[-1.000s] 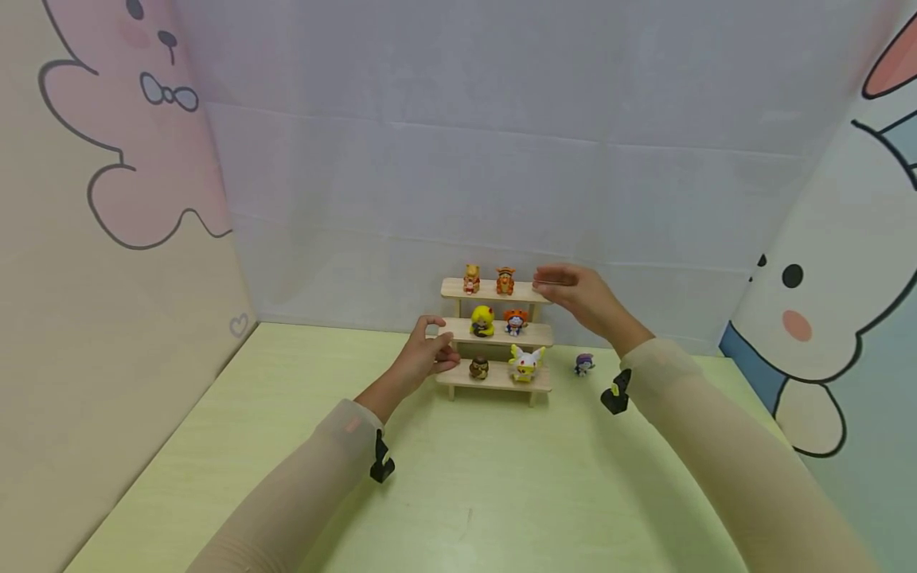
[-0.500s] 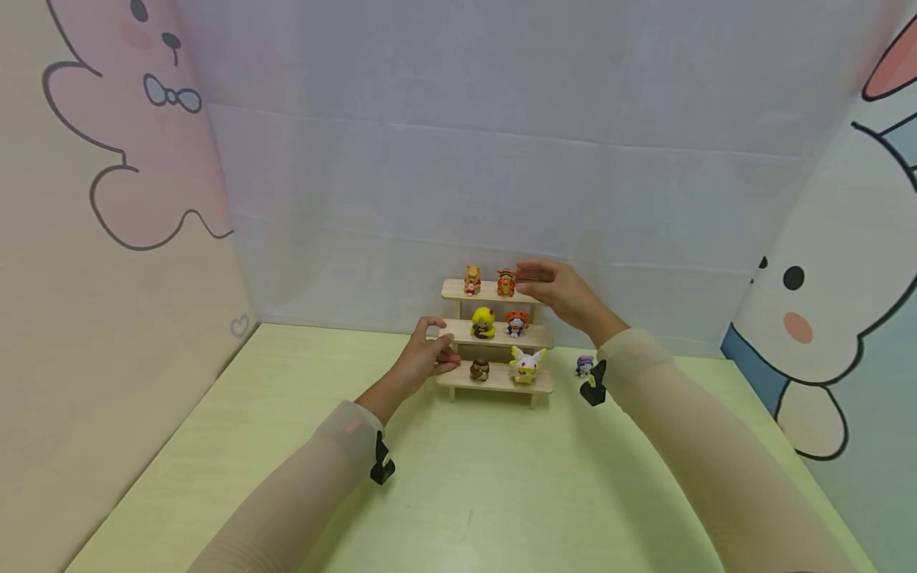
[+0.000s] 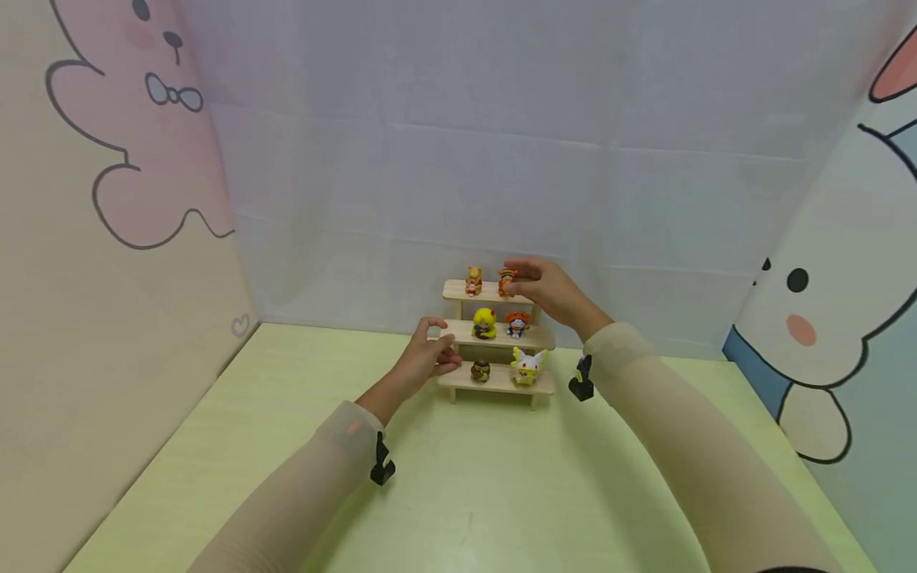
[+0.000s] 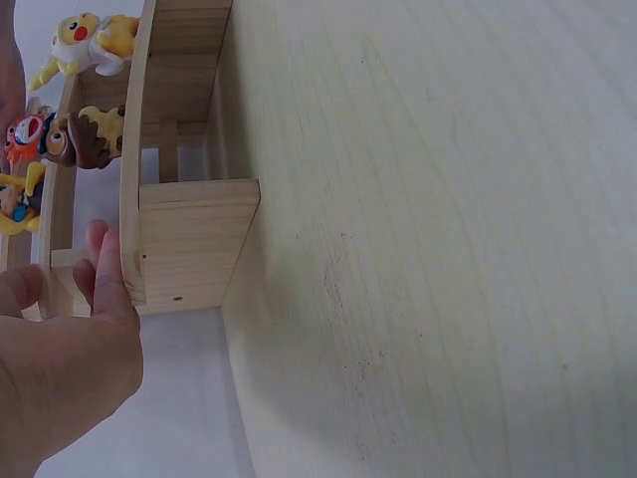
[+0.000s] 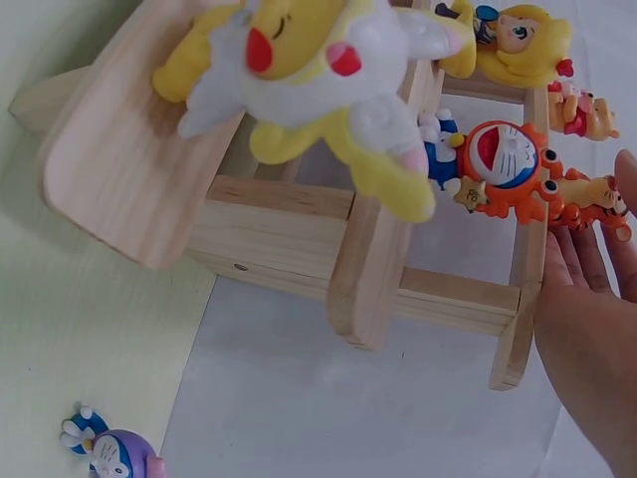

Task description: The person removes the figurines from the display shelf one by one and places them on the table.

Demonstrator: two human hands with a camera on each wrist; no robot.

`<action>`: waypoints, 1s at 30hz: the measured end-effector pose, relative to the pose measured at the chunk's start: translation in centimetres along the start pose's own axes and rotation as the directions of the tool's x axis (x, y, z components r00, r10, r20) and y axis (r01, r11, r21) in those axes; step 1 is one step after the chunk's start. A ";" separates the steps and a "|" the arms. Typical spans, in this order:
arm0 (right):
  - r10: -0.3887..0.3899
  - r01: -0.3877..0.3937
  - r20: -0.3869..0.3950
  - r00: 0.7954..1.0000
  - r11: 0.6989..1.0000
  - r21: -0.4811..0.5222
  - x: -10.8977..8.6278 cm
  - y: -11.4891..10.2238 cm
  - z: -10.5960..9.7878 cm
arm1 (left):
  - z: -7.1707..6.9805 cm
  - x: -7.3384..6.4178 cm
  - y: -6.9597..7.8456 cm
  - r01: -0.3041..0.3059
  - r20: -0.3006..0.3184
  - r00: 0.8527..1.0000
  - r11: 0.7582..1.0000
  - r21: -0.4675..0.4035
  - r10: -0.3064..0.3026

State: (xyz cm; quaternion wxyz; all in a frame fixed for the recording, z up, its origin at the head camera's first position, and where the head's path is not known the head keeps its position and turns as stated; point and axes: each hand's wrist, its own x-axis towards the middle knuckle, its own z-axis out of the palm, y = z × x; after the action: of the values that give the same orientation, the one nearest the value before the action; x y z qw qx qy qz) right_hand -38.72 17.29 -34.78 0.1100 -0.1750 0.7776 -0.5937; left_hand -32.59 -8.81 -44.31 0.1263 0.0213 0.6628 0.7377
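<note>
On the table, a three-tier wooden display shelf [image 3: 501, 378] bears several small figurines. At its left end, my left hand [image 3: 423, 362] holds the middle tier with bent fingers and thumb. My right hand [image 3: 553, 294] reaches to the top tier, thumb in front and fingers behind an orange tiger figurine [image 3: 505, 280], pinching it. Left of that stands a yellow bear figurine [image 3: 474, 282]. The middle tier carries a yellow-haired figurine [image 3: 484, 324] and an orange-hooded blue cat figurine [image 3: 517, 324]. Below are a brown owl-like figurine [image 3: 481, 371] and a white-and-yellow winged figurine [image 3: 528, 366].
A purple-and-blue cat figurine [image 5: 114, 453] lies on the table [image 3: 458, 485] right of the shelf, mostly hidden by my right wrist in the head view. A pale wall sheet [image 3: 430, 175] hangs behind. Cartoon-printed panels stand at both sides.
My right hand has moved left along the top tier, from its right end to the tiger figurine, and closed its fingers and thumb around it. My left hand has stayed put.
</note>
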 end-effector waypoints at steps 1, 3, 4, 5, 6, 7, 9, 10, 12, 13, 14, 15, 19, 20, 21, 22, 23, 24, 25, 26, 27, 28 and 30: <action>0.001 -0.001 -0.002 1.000 1.000 0.000 0.1 0.0 0.0 | 0.0 0.0 0.0 0.000 0.001 1.000 1.000 0.002 0.000; 0.004 -0.005 -0.009 1.000 1.000 -0.009 0.3 0.0 0.1 | 0.0 0.1 0.0 0.002 0.002 1.000 1.000 -0.004 -0.002; 0.009 -0.009 -0.016 1.000 1.000 -0.017 0.4 0.0 0.2 | 0.0 0.1 0.0 0.002 0.002 1.000 1.000 -0.006 -0.002; 0.011 -0.012 -0.019 1.000 1.000 -0.025 0.5 0.0 0.2 | 0.0 0.1 0.1 0.001 0.002 1.000 1.000 -0.006 -0.001; 0.015 -0.016 -0.025 1.000 0.999 -0.034 0.6 0.0 0.3 | 0.0 0.1 0.1 0.000 0.003 1.000 1.000 -0.006 0.000; 0.020 -0.021 -0.030 0.999 0.999 -0.045 0.6 0.0 0.3 | 0.0 0.2 0.1 0.000 0.003 1.000 1.000 -0.008 0.000; 0.028 -0.031 -0.041 0.999 0.997 -0.064 0.7 -0.1 0.4 | -0.1 0.2 0.1 -0.001 0.003 1.000 1.000 -0.006 0.001; 0.032 -0.035 -0.045 0.998 0.997 -0.068 0.7 -0.1 0.5 | -0.1 0.3 0.0 -0.001 0.002 1.000 1.000 -0.005 0.001; 0.035 -0.038 -0.049 0.998 0.996 -0.074 0.7 -0.2 0.7 | -0.2 0.4 -0.1 0.000 0.001 1.000 1.000 -0.005 0.000; 0.036 -0.040 -0.051 0.998 0.996 -0.076 0.6 -0.3 0.8 | -0.3 0.4 -0.1 0.002 -0.001 1.000 1.000 -0.008 -0.002; 0.037 -0.041 -0.054 0.998 0.996 -0.075 0.6 -0.3 0.9 | -0.3 0.4 -0.2 0.002 -0.002 1.000 1.000 -0.008 -0.002; 0.039 -0.043 -0.058 0.998 0.996 -0.073 0.5 -0.4 1.0 | -0.3 0.4 -0.2 0.003 -0.001 1.000 1.000 -0.010 -0.003; 0.045 -0.051 -0.077 0.996 0.996 -0.070 0.5 -0.4 1.1 | -0.3 0.3 -0.2 0.001 0.001 1.000 1.000 -0.021 -0.001; 0.046 -0.052 -0.080 0.996 0.996 -0.068 0.5 -0.4 1.1 | -0.3 0.3 -0.2 0.002 0.002 1.000 1.000 -0.022 -0.002; 0.046 -0.051 -0.083 0.996 0.997 -0.065 0.5 -0.4 1.2 | -0.3 0.2 -0.1 0.001 0.001 1.000 1.000 -0.023 -0.001; 0.045 -0.051 -0.085 0.995 0.997 -0.063 0.4 -0.4 1.2 | -0.3 0.2 -0.1 -0.001 0.000 1.000 1.000 -0.022 0.001; 0.045 -0.050 -0.087 0.995 0.997 -0.057 0.5 -0.4 1.1 | -0.2 0.2 -0.1 -0.001 -0.001 1.000 1.000 -0.021 0.001; 0.045 -0.050 -0.090 0.995 0.997 -0.052 0.4 -0.4 1.1 | -0.2 0.2 -0.1 -0.001 -0.002 1.000 1.000 -0.018 0.001; 0.045 -0.050 -0.091 0.995 0.997 -0.051 0.4 -0.3 1.1 | -0.2 0.2 0.0 -0.002 -0.002 1.000 1.000 -0.017 0.002; 0.045 -0.050 -0.094 0.995 0.998 -0.046 0.4 -0.4 1.1 | -0.2 0.1 0.0 0.000 -0.001 1.000 1.000 -0.016 0.000; 0.045 -0.049 -0.097 0.994 0.998 -0.040 0.4 -0.4 1.1 | -0.2 0.1 0.0 -0.001 -0.001 1.000 1.000 -0.015 0.001; 0.044 -0.047 -0.099 0.994 0.998 -0.034 0.3 -0.4 1.1 | -0.2 0.1 -0.1 -0.001 0.000 1.000 1.000 -0.014 0.001; 0.042 -0.044 -0.103 0.994 0.999 -0.024 0.3 -0.4 1.0 | -0.2 0.1 -0.1 -0.001 0.000 1.000 1.000 -0.011 0.001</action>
State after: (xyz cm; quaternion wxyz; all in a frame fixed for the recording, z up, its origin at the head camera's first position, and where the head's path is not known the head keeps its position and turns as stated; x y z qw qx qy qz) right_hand -38.51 16.15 -34.65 0.0805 -0.1290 0.7935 -0.5893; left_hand -32.71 -8.93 -44.42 0.1261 0.0213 0.6589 0.7413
